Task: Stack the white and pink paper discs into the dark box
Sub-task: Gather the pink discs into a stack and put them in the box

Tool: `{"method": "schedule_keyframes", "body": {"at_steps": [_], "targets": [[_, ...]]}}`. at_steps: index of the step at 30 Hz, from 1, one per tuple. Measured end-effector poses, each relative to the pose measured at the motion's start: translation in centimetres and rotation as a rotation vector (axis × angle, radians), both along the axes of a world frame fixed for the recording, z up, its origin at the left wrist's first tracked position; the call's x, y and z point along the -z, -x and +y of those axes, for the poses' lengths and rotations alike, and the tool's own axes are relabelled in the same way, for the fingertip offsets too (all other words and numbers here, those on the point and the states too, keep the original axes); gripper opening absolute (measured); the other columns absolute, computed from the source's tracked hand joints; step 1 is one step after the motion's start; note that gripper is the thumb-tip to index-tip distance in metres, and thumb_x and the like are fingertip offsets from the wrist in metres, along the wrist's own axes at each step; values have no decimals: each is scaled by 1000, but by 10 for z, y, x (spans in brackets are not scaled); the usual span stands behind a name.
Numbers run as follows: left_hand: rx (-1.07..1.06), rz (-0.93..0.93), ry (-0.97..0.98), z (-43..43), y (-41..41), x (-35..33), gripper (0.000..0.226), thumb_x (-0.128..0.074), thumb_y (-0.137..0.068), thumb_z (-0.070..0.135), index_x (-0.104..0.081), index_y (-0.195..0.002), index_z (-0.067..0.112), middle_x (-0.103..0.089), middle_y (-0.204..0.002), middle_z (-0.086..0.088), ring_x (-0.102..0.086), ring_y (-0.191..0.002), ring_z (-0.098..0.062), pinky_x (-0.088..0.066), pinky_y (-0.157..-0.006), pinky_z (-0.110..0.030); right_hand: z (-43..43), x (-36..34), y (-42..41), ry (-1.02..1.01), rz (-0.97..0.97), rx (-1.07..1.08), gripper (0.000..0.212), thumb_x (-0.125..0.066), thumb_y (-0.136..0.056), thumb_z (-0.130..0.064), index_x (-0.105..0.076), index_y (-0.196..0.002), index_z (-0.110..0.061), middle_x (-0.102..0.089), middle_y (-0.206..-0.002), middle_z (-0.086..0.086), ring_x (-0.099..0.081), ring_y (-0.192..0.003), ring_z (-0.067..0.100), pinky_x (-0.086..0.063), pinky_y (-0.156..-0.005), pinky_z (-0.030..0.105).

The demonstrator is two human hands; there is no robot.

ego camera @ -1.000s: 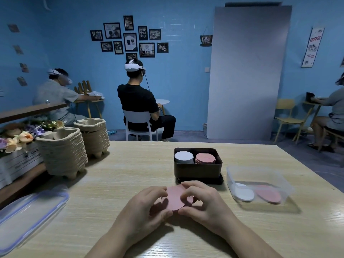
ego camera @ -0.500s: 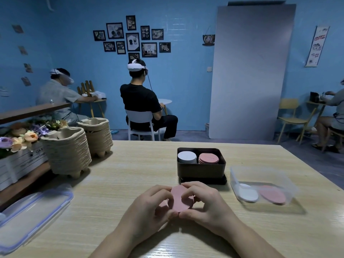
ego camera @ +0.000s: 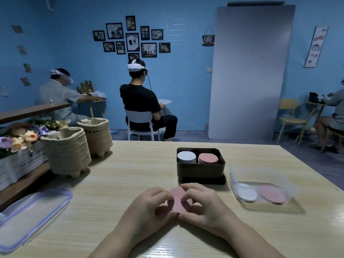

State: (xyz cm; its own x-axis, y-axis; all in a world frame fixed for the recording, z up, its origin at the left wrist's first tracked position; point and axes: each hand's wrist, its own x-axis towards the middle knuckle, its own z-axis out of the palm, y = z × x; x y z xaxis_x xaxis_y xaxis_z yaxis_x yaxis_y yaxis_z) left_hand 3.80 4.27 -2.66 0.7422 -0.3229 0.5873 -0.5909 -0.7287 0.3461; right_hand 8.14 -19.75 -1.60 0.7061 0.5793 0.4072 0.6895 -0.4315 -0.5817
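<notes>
One wide worktop [ego camera: 130, 174] carries the dark box [ego camera: 200, 170]. Just before it, the left hand [ego camera: 147, 211] and right hand [ego camera: 206, 207] pinch a pink disc [ego camera: 178, 199] in curled fingers. It should probably be separated cleanly, then laid flat on the box's pink stack [ego camera: 208, 158].

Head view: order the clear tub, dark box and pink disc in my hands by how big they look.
1. clear tub, widest, though nearer than the box, so that lead is unsure.
2. dark box.
3. pink disc, smallest, partly hidden.
</notes>
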Motion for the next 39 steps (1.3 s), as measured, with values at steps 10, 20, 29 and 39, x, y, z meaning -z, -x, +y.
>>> {"method": "schedule_keyframes", "body": {"at_steps": [10,20,29,39], "targets": [[-27,-32,-95,-5,2,-5,21,-73,-87,48,-65,-96,31,-63,-99,18,-59,-85,-3,-53,-70,-25,3,-2,-3,72,-120,39,29,-77,-76,-50,-64,-90,-27,-57,-120,-21,-59,-105,5,-53,-83,28],[-28,-10,-64,-6,-6,-25,34,-61,-93,58,-61,-119,37,-63,-110,26,-57,-101,5,-50,-84,-22,-7,-20,-10,39,-102,39,31,-78,-77,-52,-64,-93,-29,-60,-111,-19,-53,-116,5,-45,-96,21],[-116,-85,-69,-32,-70,-41,42,-46,-99,49,-64,-129,27,-61,-134,13,-54,-124,-11,-48,-102,-36,-47,-71,-59,-14,-184,258,30,-76,-71,-49,-62,-81,-24,-57,-78,-17,-52,-76,5,-39,-65,16],[-163,-98,-119,-38,-83,-16,52,-49,-98,49,-57,-142,24,-55,-146,12,-47,-138,-11,-35,-112,-28,-59,-93,-131,181,-9,488,34,-79,-68,-58,-61,-76,-30,-67,-87,-11,-61,-90,9,-52,-77,33]]}}
